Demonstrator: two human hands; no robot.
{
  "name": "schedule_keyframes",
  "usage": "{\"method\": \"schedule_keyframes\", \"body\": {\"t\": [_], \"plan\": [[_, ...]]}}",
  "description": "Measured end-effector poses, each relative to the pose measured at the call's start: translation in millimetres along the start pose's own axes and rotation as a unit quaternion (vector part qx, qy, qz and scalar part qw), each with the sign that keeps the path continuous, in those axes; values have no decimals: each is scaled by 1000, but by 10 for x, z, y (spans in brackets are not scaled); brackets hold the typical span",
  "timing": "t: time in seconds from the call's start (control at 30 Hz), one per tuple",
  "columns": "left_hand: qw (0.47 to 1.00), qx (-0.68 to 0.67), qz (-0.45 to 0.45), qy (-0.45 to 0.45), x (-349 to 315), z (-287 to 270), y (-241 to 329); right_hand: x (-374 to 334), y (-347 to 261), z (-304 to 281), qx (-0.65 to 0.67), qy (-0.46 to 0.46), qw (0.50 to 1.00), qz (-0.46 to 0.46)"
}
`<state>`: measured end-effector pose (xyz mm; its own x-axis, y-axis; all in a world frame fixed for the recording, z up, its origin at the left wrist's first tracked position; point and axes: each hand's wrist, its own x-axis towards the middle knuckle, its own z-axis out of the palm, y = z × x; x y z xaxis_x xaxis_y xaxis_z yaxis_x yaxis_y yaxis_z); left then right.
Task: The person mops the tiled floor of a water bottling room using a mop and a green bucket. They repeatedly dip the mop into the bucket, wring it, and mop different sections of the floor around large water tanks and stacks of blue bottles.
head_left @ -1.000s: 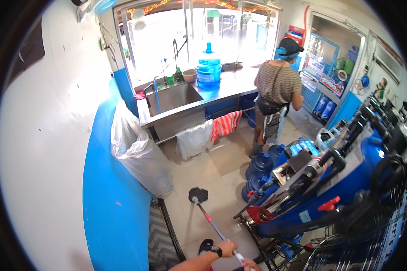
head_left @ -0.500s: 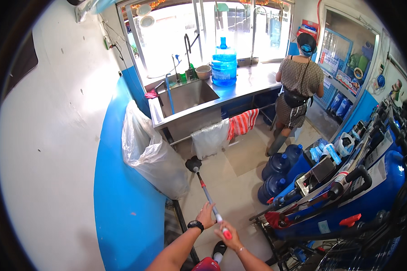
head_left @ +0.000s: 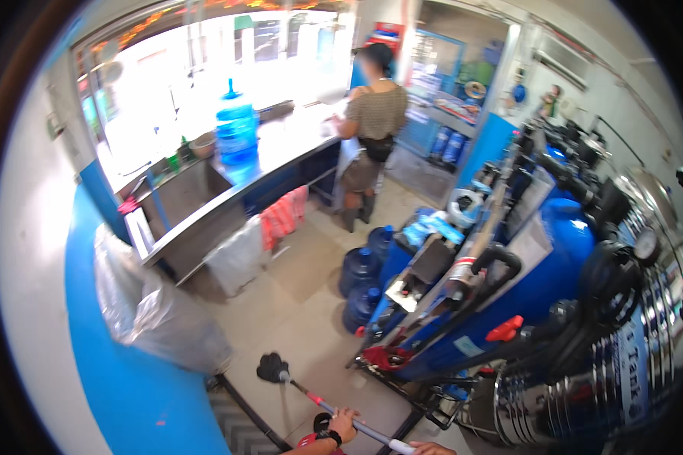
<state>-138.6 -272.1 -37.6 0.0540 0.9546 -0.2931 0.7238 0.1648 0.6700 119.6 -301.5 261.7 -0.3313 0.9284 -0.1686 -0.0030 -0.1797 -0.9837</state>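
A mop [head_left: 354, 425] with a dark, bunched head and a grey pole with a red band slants across the lower middle of the head view. Its head lies on the tiled floor. My left hand [head_left: 345, 426], with a black watch at the wrist, is closed round the middle of the pole. At the bottom edge my right hand [head_left: 432, 449] grips the white upper end, mostly cut off by the frame. The picture is somewhat blurred.
A full clear plastic bag [head_left: 171, 326] stands left, by the blue-and-white wall. Dark blue water jugs [head_left: 360, 269] and a blue tank [head_left: 558, 250] with pipes crowd the right. A person [head_left: 373, 129] stands at the steel counter [head_left: 281, 155], with a blue water bottle [head_left: 236, 129] on it.
The view has swung right, so the room has shifted left. The mop's pole now slants more sideways, its handle end lower and to the right. Both hands stay on it.
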Motion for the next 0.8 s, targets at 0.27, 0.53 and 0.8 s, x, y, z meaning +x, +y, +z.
{"method": "schedule_keyframes", "body": {"t": [0.27, 0.53, 0.8], "plan": [[965, -101, 229, -78, 42, 869, 423, 128, -12, -24, 0, 137, 990, -24], [970, 133, 134, -153, 819, 326, 52, 602, 804, 340, -57, 148, 984, -82], [985, 151, 65, -48, 1375, -1005, -206, 1445, 1654, 1162, -130, 93, 971, -180]]}}
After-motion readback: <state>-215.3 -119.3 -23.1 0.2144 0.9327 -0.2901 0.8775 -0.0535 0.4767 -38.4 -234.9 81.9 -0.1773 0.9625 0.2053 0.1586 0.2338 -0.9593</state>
